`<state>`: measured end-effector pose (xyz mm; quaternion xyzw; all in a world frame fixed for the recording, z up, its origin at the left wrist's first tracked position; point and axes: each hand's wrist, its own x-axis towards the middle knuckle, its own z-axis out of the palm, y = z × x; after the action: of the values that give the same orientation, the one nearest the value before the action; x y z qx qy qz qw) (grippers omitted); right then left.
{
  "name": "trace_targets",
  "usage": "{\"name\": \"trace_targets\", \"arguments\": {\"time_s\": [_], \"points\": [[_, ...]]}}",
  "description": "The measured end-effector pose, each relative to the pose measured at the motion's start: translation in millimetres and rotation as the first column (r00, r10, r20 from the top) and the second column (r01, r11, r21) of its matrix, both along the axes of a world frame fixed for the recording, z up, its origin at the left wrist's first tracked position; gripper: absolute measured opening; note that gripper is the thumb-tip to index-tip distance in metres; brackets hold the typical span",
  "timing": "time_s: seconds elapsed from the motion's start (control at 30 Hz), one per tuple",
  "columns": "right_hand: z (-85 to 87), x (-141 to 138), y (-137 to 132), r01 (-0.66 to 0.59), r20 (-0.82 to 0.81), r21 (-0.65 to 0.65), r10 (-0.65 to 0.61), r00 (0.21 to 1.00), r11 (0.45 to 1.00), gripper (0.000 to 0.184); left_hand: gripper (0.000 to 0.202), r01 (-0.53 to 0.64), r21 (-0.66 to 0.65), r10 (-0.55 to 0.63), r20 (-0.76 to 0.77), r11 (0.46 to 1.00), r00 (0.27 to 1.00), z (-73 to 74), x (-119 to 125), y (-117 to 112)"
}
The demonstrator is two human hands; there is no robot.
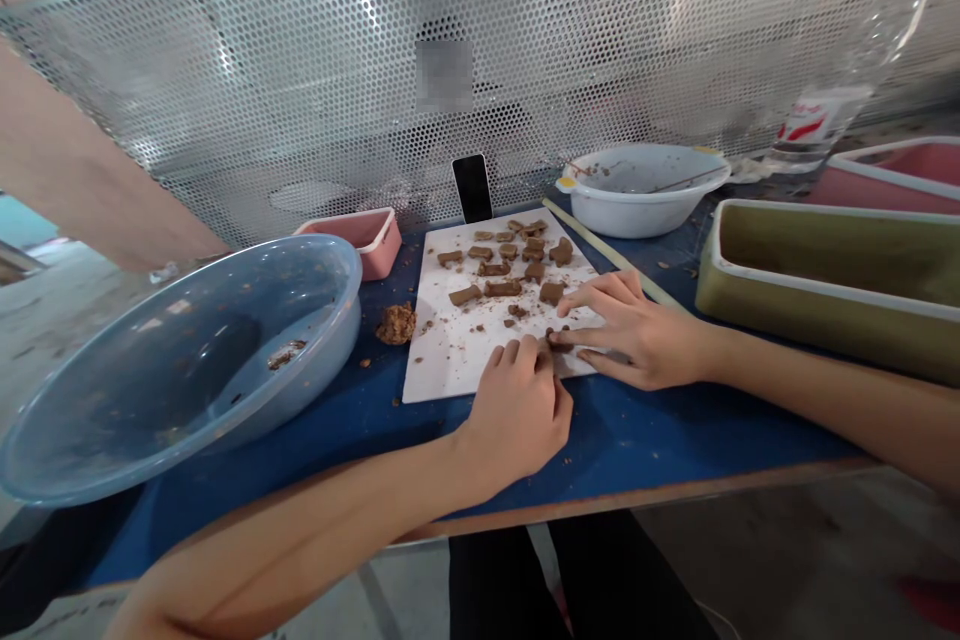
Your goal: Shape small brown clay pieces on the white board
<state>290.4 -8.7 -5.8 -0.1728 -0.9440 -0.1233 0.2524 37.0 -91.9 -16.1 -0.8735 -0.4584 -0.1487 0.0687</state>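
A white board (450,355) lies on the blue table with several small brown clay-like shaped pieces (501,266) across its far half. My left hand (517,410) rests at the board's near edge, fingers curled and pinching a small brown piece (556,338). My right hand (637,330) lies beside it, fingers stretched over the board, its thumb and forefinger meeting the same small piece. A loose brown lump (396,323) sits on the table just left of the board.
A big blue basin (187,360) stands at the left, a pink box (367,238) behind it. A phone (472,187) leans on the perforated metal screen (375,70). A white bowl (641,188), stick (600,252), olive tray (832,280), pink tray (900,170) and plastic bottle (832,100) stand right.
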Motion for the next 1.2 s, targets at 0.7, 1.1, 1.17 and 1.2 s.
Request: {"name": "trace_targets", "arguments": {"time_s": [0.7,1.1,1.17,1.2], "points": [[6.1,7.2,6.5,0.097,-0.131,-0.029,-0.1,0.986,0.995,0.014,0.024,0.09,0.253,-0.097,0.016,0.963,0.995,4.3,-11.7,16.7],[-6.1,1.3,12.6,0.037,-0.112,0.03,-0.033,0.993,0.999,0.012,0.026,0.157,0.235,-0.18,0.078,0.959,0.981,-1.0,-21.7,43.2],[-6.4,0.2,12.0,0.049,-0.1,0.032,-0.045,0.994,0.998,0.012,0.03,0.171,0.22,-0.193,0.083,0.96,0.978,-1.2,-22.5,46.3],[-6.4,-0.2,11.9,0.052,-0.098,0.032,-0.048,0.994,0.998,0.012,0.031,0.178,0.217,-0.2,0.085,0.96,0.976,-1.1,-22.8,47.4]]}}
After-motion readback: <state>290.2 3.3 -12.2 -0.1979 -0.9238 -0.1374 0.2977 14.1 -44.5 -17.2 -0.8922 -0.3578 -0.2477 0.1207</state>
